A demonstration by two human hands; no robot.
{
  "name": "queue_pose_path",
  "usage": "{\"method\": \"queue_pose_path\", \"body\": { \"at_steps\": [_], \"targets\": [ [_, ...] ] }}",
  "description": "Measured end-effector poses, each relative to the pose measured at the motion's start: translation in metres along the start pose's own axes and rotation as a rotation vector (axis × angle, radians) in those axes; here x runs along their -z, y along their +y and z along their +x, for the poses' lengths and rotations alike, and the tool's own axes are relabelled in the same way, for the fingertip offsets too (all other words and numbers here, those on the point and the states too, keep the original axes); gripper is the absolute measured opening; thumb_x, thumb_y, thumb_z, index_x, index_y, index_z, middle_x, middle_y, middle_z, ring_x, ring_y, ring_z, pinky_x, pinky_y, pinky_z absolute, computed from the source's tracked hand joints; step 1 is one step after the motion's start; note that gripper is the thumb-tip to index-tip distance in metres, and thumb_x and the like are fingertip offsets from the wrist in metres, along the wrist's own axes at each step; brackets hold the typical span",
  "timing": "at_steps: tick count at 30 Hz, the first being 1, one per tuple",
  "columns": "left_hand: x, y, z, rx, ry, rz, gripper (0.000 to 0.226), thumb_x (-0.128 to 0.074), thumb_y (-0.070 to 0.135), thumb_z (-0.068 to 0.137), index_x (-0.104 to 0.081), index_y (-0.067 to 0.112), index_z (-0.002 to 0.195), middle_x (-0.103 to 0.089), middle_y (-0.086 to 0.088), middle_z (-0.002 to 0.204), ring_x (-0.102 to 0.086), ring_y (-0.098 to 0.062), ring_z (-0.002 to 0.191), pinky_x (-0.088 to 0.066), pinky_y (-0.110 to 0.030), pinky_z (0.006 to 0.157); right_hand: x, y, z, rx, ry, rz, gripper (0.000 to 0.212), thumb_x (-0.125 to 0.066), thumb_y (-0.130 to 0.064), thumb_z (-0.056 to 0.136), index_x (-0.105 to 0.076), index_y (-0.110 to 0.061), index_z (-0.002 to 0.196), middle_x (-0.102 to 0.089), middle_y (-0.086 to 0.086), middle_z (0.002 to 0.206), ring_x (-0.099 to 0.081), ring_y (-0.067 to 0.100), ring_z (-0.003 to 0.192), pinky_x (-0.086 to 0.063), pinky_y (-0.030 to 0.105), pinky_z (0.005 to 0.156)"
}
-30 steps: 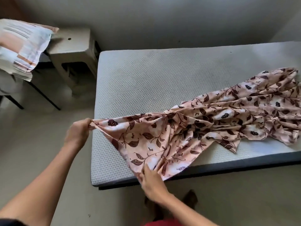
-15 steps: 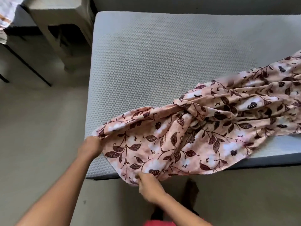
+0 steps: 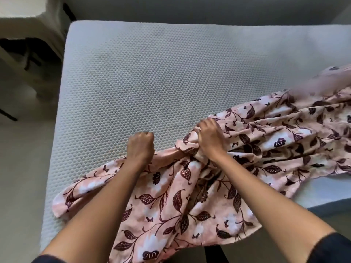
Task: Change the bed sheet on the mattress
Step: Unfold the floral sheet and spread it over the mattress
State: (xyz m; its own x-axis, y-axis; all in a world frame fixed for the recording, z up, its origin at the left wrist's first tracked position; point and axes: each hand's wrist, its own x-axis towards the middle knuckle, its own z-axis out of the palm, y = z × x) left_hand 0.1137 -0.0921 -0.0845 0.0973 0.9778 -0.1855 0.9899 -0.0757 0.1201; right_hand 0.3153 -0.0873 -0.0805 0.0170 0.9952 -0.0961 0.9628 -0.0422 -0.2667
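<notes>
Bare grey mattress (image 3: 152, 76) with a honeycomb-textured top fills most of the view, wall behind it along 12 o'clock. Left hand (image 3: 140, 147) sits near frame centre, clenched in a fist over the sheet's upper edge; whether cloth is actually inside the fist I cannot tell, the sheet runs right up under the wrist. Right hand (image 3: 209, 139) is just beside it at 3 o'clock, fingers curled down and gripping a bunched fold of the bed sheet (image 3: 190, 205). Both forearms come in from 6 o'clock, dark sleeves at the frame bottom. Sheet is pink with a dark maroon leaf-and-flower print, crumpled, not spread: one mass lies on the mattress from the hands out toward 3 o'clock, the other drapes over the near mattress edge toward 6 o'clock, with a corner flopped out at 8 o'clock. Far half of the mattress from 9 through 1 o'clock is uncovered. Pale stool (image 3: 28, 25) stands on the floor off the mattress corner at 10 o'clock, dark gap underneath it. Light floor (image 3: 22, 177) down the 9 o'clock side.
</notes>
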Motion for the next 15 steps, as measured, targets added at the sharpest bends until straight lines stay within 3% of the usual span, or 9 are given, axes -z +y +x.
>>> {"method": "queue_pose_path", "body": {
  "at_steps": [4, 8, 10, 13, 15],
  "targets": [
    [-0.011, 0.047, 0.044, 0.017, -0.05, -0.106, 0.018, -0.05, 0.015, 0.096, -0.066, 0.012, 0.105, -0.066, -0.002, 0.094, -0.048, -0.012, 0.076, -0.038, -0.025, 0.072, 0.006, 0.044, 0.045, -0.123, -0.175, -0.2, 0.04, -0.046, -0.032, 0.097, -0.049, -0.006, 0.127, -0.047, 0.013, 0.138, -0.029, 0.029, 0.137, -0.014, 0.042, 0.115],
    [-0.035, 0.072, 0.058, 0.044, -0.301, -0.23, 0.039, -0.064, 0.04, 0.084, -0.062, 0.018, 0.116, -0.067, -0.005, 0.112, -0.061, -0.023, 0.103, -0.045, -0.032, 0.083, 0.016, 0.07, 0.049, -0.168, -0.18, -0.012, 0.016, -0.051, -0.007, 0.091, -0.065, -0.008, 0.098, -0.065, 0.01, 0.102, -0.055, 0.025, 0.105, -0.034, 0.032, 0.101],
    [-0.048, 0.079, 0.051, 0.104, -0.382, -0.253, 0.044, -0.067, 0.047, 0.08, -0.062, 0.02, 0.115, -0.067, -0.005, 0.111, -0.06, -0.025, 0.104, -0.045, -0.034, 0.083, 0.024, 0.086, 0.033, -0.103, -0.086, 0.113, 0.007, -0.056, -0.005, 0.088, -0.062, -0.007, 0.091, -0.064, 0.006, 0.094, -0.056, 0.02, 0.096, -0.03, 0.03, 0.105],
    [-0.055, 0.081, 0.044, 0.155, -0.342, -0.305, 0.041, -0.071, 0.045, 0.076, -0.067, 0.02, 0.108, -0.07, -0.008, 0.1, -0.062, -0.027, 0.096, -0.048, -0.035, 0.079, 0.043, 0.121, -0.001, -0.076, -0.027, 0.13, 0.015, -0.068, 0.001, 0.077, -0.064, -0.005, 0.09, -0.067, 0.008, 0.092, -0.059, 0.03, 0.102, -0.023, 0.038, 0.11],
    [-0.05, 0.084, 0.046, 0.183, -0.344, -0.333, 0.03, -0.07, 0.035, 0.081, -0.067, 0.019, 0.107, -0.069, -0.008, 0.101, -0.062, -0.026, 0.096, -0.047, -0.034, 0.079, 0.06, 0.15, -0.02, -0.085, -0.135, -0.037, 0.025, -0.07, 0.004, 0.072, -0.067, -0.009, 0.094, -0.07, 0.005, 0.094, -0.062, 0.029, 0.103, -0.019, 0.04, 0.11]
  ]
}}
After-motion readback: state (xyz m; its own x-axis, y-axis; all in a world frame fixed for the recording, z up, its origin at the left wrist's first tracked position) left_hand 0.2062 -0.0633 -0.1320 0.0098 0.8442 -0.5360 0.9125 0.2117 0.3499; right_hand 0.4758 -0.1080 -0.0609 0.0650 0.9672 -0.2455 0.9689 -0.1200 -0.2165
